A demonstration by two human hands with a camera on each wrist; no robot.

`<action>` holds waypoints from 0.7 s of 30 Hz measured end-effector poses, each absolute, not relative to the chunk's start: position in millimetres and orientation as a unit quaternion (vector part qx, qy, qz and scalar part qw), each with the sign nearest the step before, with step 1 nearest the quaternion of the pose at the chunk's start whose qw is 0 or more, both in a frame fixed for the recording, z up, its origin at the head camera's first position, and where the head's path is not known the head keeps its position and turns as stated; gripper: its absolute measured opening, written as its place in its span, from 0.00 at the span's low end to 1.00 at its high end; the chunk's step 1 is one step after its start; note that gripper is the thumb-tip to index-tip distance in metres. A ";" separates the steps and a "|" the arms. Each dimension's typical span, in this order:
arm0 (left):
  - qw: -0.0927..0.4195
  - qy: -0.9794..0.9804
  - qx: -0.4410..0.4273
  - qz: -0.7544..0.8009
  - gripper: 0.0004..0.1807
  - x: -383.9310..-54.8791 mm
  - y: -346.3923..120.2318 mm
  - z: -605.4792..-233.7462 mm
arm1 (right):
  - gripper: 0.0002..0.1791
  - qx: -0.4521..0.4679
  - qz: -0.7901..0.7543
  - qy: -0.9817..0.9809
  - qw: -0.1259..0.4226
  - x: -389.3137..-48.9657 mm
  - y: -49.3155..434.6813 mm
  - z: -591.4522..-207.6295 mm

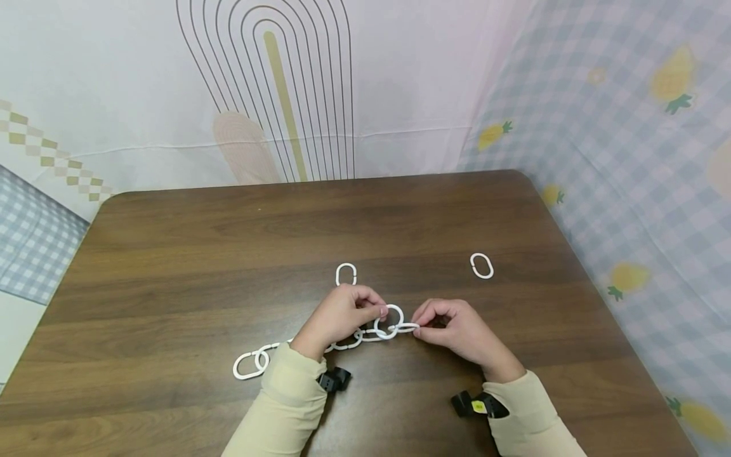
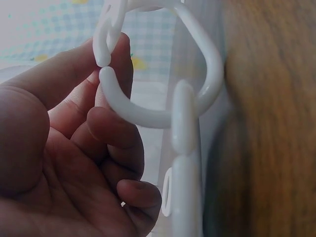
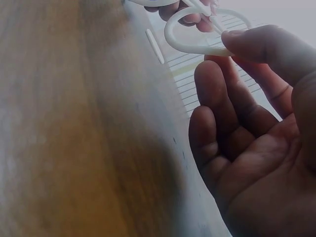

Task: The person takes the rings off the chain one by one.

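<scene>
A chain of white plastic oval links (image 1: pixel 235 367) runs from the lower left, beneath the left wrist, to the space between my hands. My left hand (image 1: pixel 345 317) pinches a white split link (image 2: pixel 212 64) at the chain's right end between thumb and forefinger, holding it tilted up. In the left wrist view its narrow gap shows right beside the fingertips, and a neighbouring chain link hangs through its lower curve. My right hand (image 1: pixel 457 331) pinches the outer end of another white link (image 3: pixel 190 48), which overlaps the upright one near its lower right side.
One loose white link (image 1: pixel 346 265) lies just beyond the left hand, partly covered by it. Another loose link (image 1: pixel 492 270) rests farther right on the brown wooden table (image 1: pixel 228 247). Patterned cloths (image 1: pixel 411 82) hang behind the table and along its right side.
</scene>
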State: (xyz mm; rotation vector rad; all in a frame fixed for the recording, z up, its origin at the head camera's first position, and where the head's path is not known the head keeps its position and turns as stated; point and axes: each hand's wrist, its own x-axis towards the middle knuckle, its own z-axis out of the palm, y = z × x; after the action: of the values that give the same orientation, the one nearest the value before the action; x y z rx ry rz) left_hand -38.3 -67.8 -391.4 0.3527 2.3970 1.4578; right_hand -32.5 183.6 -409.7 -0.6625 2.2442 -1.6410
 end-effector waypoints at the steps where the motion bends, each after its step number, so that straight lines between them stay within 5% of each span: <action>1: 0.156 0.837 0.124 0.509 0.03 -38.3 -67.8 -391.1 | 0.12 -0.231 -0.568 0.777 0.141 -32.6 183.7 -409.8; 21: 0.155 0.834 0.122 0.516 0.04 -39.1 -72.3 -388.8 | 0.07 -0.236 -0.562 0.781 0.138 -32.1 183.0 -409.7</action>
State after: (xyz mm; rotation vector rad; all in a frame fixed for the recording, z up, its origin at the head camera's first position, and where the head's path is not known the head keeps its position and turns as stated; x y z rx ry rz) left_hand -39.1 -72.3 -388.8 0.3490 2.3891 1.4786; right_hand -32.1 183.0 -409.7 -0.6820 2.2588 -1.6239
